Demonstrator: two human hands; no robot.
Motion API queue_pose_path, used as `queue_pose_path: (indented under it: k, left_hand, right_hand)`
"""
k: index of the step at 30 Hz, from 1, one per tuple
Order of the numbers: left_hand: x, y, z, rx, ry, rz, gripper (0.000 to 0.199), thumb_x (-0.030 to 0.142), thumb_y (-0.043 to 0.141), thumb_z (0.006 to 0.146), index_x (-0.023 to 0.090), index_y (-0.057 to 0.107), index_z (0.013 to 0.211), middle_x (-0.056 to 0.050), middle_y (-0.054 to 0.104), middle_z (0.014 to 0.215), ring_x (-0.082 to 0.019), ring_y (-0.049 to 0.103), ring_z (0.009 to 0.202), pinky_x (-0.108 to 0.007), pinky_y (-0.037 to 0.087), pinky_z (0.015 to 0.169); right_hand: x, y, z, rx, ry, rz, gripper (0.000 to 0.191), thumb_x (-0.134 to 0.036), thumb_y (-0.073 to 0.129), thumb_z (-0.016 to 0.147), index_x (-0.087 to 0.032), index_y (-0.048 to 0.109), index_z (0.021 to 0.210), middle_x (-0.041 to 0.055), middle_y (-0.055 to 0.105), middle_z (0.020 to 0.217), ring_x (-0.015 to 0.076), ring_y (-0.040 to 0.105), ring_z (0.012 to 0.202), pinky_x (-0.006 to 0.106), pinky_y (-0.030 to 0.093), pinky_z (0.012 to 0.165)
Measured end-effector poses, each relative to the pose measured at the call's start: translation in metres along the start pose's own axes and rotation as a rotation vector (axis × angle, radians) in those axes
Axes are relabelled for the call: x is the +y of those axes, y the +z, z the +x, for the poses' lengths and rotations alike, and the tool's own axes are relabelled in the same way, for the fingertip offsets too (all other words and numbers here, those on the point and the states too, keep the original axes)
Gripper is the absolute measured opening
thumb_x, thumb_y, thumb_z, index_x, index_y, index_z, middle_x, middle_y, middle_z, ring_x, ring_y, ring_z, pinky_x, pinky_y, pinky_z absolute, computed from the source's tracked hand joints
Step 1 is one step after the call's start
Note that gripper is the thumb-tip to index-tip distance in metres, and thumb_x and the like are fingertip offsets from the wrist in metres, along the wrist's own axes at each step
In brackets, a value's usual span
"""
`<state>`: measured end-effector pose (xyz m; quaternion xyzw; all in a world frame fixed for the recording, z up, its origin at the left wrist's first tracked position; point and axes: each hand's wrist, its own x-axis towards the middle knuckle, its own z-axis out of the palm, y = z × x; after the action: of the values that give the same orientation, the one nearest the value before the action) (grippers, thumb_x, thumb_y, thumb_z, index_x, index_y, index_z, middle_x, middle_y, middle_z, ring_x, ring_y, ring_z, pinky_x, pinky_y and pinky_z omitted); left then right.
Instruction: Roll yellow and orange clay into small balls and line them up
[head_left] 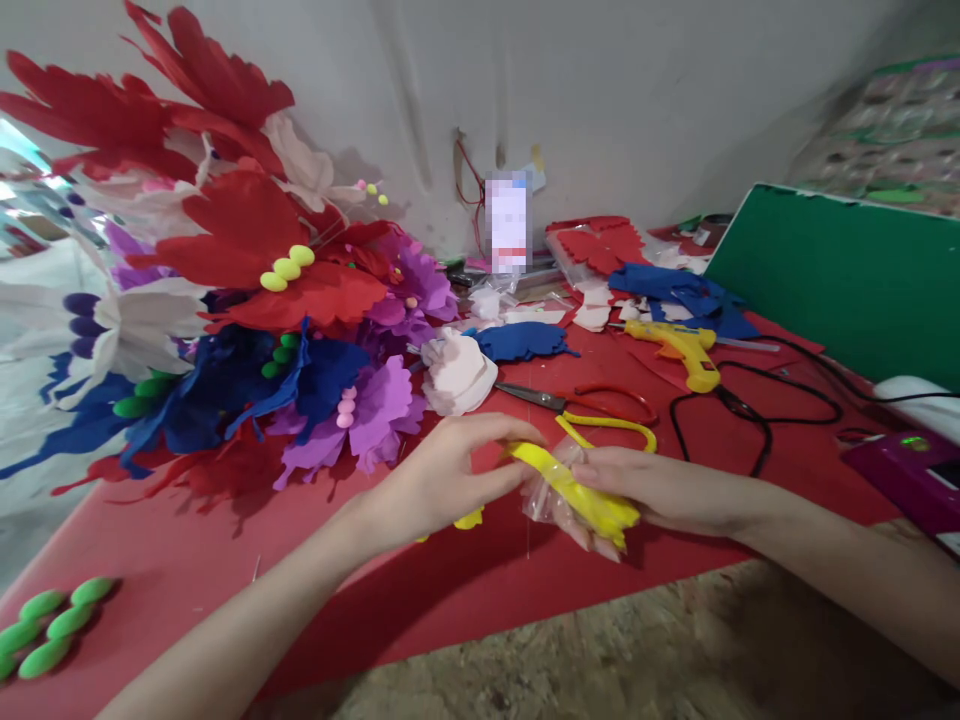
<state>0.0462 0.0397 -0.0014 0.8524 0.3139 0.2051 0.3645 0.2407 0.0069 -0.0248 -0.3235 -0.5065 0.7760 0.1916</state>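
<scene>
A bundle of bright yellow cut-out pieces (600,510), perhaps foam or fabric, is partly inside a clear plastic bag (544,500) above the table's front. My right hand (645,490) is closed around the bag and the yellow pieces, thumb on top. The thumb and fingers of my left hand (457,470) pinch the bundle's left end. Below the left hand, another yellow piece (469,519) peeks out, mostly hidden. Just behind the hands lie scissors (551,400) with red and yellow handles. White petal-shaped pieces (457,375) and a blue cut-out (529,341) are near them.
Large artificial butterflies (285,250) in several colours crowd the left. Green oval pieces (69,622) lie at the front left of the red table (360,620). A yellow glue gun (679,345) with black cable, a green board (840,285) and a purple device (907,480) occupy the right.
</scene>
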Motion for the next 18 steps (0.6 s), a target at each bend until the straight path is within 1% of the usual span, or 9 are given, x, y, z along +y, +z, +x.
queue_pose_path:
  k: [2, 4, 6, 8, 11, 13, 15, 18]
  left_hand:
    - [0.0003, -0.0045, 0.0029, 0.007, 0.013, -0.017, 0.013, 0.017, 0.052, 0.077, 0.015, 0.060, 0.087, -0.002, 0.066, 0.089, -0.012, 0.059, 0.082, -0.022, 0.045, 0.079]
    - [0.0018, -0.0084, 0.0043, -0.002, 0.049, -0.010, 0.014, 0.015, 0.051, 0.077, 0.015, 0.060, 0.088, -0.002, 0.065, 0.092, -0.012, 0.058, 0.084, -0.021, 0.043, 0.081]
    - [0.0043, -0.0110, 0.0050, -0.025, 0.070, -0.011, 0.017, 0.014, 0.050, 0.077, 0.015, 0.059, 0.091, -0.002, 0.065, 0.094, -0.011, 0.057, 0.085, -0.021, 0.042, 0.082]
    - [0.0067, -0.0119, 0.0051, -0.039, 0.067, -0.034, 0.016, 0.017, 0.050, 0.078, 0.014, 0.060, 0.091, -0.002, 0.065, 0.091, -0.012, 0.057, 0.083, -0.021, 0.042, 0.080]
    - [0.0082, -0.0108, 0.0046, -0.075, 0.039, -0.079, 0.017, 0.020, 0.049, 0.079, 0.014, 0.062, 0.087, -0.001, 0.064, 0.080, -0.012, 0.057, 0.078, -0.021, 0.043, 0.076]
    - [0.0073, -0.0091, 0.0038, -0.092, 0.009, -0.108, 0.018, 0.019, 0.048, 0.078, 0.014, 0.065, 0.084, -0.001, 0.063, 0.076, -0.012, 0.057, 0.075, -0.021, 0.044, 0.075]
    - [0.0057, -0.0075, 0.0025, -0.077, -0.013, -0.130, 0.020, 0.016, 0.047, 0.077, 0.015, 0.066, 0.083, -0.001, 0.063, 0.077, -0.012, 0.057, 0.074, -0.022, 0.044, 0.074]
    - [0.0038, -0.0062, 0.0002, -0.058, -0.016, -0.123, 0.025, 0.012, 0.045, 0.074, 0.016, 0.068, 0.085, -0.001, 0.063, 0.079, -0.011, 0.057, 0.071, -0.021, 0.044, 0.070]
  right_hand:
    - [-0.0005, 0.0000, 0.0011, 0.036, 0.017, 0.059, 0.045, -0.055, 0.043, 0.081, -0.012, 0.052, 0.071, -0.0005, 0.053, 0.059, 0.0060, 0.050, 0.045, 0.017, 0.038, 0.038]
    - [-0.0012, -0.0006, 0.0022, 0.058, 0.044, 0.127, 0.043, -0.052, 0.041, 0.083, -0.012, 0.051, 0.071, -0.0015, 0.052, 0.057, 0.0058, 0.049, 0.042, 0.017, 0.037, 0.036]
    - [-0.0020, -0.0008, 0.0033, 0.056, 0.071, 0.166, 0.042, -0.051, 0.040, 0.084, -0.012, 0.052, 0.072, -0.0018, 0.052, 0.056, 0.0057, 0.049, 0.040, 0.016, 0.038, 0.035]
    - [-0.0028, -0.0001, 0.0041, 0.057, 0.093, 0.183, 0.043, -0.050, 0.038, 0.085, -0.012, 0.053, 0.073, -0.0017, 0.052, 0.055, 0.0058, 0.049, 0.040, 0.016, 0.039, 0.035]
    - [-0.0042, 0.0025, 0.0055, 0.055, 0.140, 0.174, 0.047, -0.052, 0.035, 0.085, -0.011, 0.053, 0.070, -0.0010, 0.051, 0.053, 0.0057, 0.048, 0.038, 0.015, 0.037, 0.033]
    - [-0.0057, 0.0045, 0.0067, 0.033, 0.163, 0.156, 0.052, -0.055, 0.031, 0.085, -0.011, 0.052, 0.067, -0.0008, 0.051, 0.051, 0.0054, 0.046, 0.036, 0.015, 0.035, 0.031]
    - [-0.0078, 0.0060, 0.0081, 0.013, 0.171, 0.133, 0.056, -0.057, 0.026, 0.085, -0.011, 0.053, 0.067, -0.0013, 0.050, 0.049, 0.0047, 0.044, 0.033, 0.015, 0.033, 0.029]
    - [-0.0102, 0.0072, 0.0097, 0.018, 0.180, 0.081, 0.059, -0.058, 0.019, 0.086, -0.012, 0.053, 0.071, -0.0027, 0.048, 0.045, 0.0043, 0.040, 0.030, 0.014, 0.030, 0.029]
